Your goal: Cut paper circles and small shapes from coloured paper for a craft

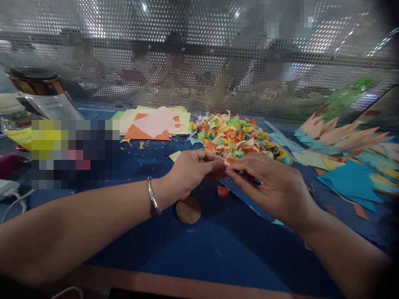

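My left hand (198, 170) and my right hand (264, 178) meet fingertip to fingertip over the blue table. Between their pinched fingers is a small pale pink piece of paper (227, 160), mostly hidden by the fingers. Just behind the hands lies a heap of small cut and curled paper pieces (233, 135) in many colours. Below the left wrist a round brown disc (188, 210) rests on the cloth. A small orange-red paper scrap (223, 191) lies under the fingers, between the two hands.
Stacked paper sheets (156, 122) lie at the back left. At right are pleated peach and blue paper (336, 135) and blue paper squares (350, 182). A clear jar with a dark lid (46, 93) stands far left, near a white charger (9, 189). A perforated metal panel (187, 54) closes off the back.
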Tool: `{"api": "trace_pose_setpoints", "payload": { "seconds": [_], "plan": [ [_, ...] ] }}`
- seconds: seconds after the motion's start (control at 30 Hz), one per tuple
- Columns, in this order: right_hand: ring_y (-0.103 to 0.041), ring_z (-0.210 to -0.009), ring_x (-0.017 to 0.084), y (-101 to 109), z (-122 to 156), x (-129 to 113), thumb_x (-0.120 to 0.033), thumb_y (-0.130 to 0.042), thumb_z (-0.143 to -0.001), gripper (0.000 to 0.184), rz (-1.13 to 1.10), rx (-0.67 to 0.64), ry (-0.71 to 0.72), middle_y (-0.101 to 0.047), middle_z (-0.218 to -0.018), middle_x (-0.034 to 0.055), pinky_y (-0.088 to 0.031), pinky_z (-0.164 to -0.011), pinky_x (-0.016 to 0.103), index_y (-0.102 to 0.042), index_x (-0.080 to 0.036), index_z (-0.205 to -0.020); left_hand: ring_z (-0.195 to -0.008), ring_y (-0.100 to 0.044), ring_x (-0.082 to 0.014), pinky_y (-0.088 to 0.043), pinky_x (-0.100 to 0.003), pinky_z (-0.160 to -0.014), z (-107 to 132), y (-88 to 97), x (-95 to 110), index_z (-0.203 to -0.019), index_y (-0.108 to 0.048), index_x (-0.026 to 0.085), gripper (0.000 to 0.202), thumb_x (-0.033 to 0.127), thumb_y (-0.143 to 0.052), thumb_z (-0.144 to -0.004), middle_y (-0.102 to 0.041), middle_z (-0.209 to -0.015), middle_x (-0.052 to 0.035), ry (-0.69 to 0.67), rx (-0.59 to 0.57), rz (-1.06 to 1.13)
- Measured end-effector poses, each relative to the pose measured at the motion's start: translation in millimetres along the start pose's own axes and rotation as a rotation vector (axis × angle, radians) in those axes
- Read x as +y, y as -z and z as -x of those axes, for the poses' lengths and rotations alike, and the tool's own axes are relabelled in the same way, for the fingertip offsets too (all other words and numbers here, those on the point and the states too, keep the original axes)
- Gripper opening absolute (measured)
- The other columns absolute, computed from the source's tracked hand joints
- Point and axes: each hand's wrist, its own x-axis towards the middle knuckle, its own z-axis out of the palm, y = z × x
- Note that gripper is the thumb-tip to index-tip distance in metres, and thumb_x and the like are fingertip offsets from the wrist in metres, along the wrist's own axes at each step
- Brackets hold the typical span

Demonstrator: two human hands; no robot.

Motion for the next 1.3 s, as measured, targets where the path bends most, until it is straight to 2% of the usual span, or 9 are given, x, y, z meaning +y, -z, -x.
{"api": "trace_pose_setpoints", "payload": {
  "seconds": [0.27,0.47,0.8,1.0,1.3],
  "plan": [
    [-0.063,-0.071,0.017,0,-2,1,-0.018,-0.059,-0.091,0.006,-0.041,-0.024,-0.050,-0.066,-0.080,0.0034,-0.048,-0.067,0.031,-0.063,-0.021,-0.087,-0.061,-0.068,-0.0099,-0.056,-0.024,-0.067,6,-3.3,1,-0.075,-0.068,0.010,0.006,0.006,-0.070,-0.079,-0.071,-0.066,-0.0019,0.025,0.003,0.003],
    [-0.060,-0.066,0.015,-2,-2,2,-0.018,-0.057,-0.092,0.010,-0.021,-0.029,-0.030,-0.063,-0.074,0.0022,-0.045,-0.062,0.028,-0.059,-0.020,-0.083,-0.059,-0.067,-0.0106,-0.055,-0.024,-0.063,4,-2.1,1,-0.071,-0.065,0.011,0.011,0.008,-0.068,-0.082,-0.070,-0.063,-0.0021,0.051,-0.008,-0.030],
    [-0.060,-0.068,0.015,-2,0,4,-0.021,-0.058,-0.093,0.011,-0.097,-0.066,-0.123,-0.064,-0.078,0.0017,-0.044,-0.062,0.029,-0.061,-0.022,-0.083,-0.055,-0.066,-0.0101,-0.054,-0.025,-0.063,-1,-1.5,0,-0.068,-0.063,0.012,0.018,0.012,-0.062,-0.087,-0.067,-0.059,-0.0013,0.074,-0.062,-0.120],
    [-0.063,-0.071,0.018,-1,-1,3,-0.021,-0.059,-0.091,0.009,-0.111,-0.053,-0.126,-0.067,-0.080,0.0024,-0.047,-0.064,0.032,-0.062,-0.024,-0.084,-0.057,-0.067,-0.0107,-0.055,-0.028,-0.068,-3,-0.3,-1,-0.073,-0.057,0.014,0.014,0.009,-0.061,-0.086,-0.069,-0.063,-0.0012,0.057,-0.064,-0.039],
    [-0.064,-0.073,0.018,-3,-1,-1,-0.021,-0.059,-0.092,0.009,-0.173,-0.075,-0.132,-0.068,-0.081,0.0028,-0.048,-0.069,0.033,-0.065,-0.024,-0.086,-0.054,-0.064,-0.0081,-0.053,-0.024,-0.063,-7,3.3,-5,-0.073,-0.055,0.014,0.019,0.007,-0.073,-0.077,-0.065,-0.059,0.0027,-0.062,-0.036,-0.007]
  ]
}}
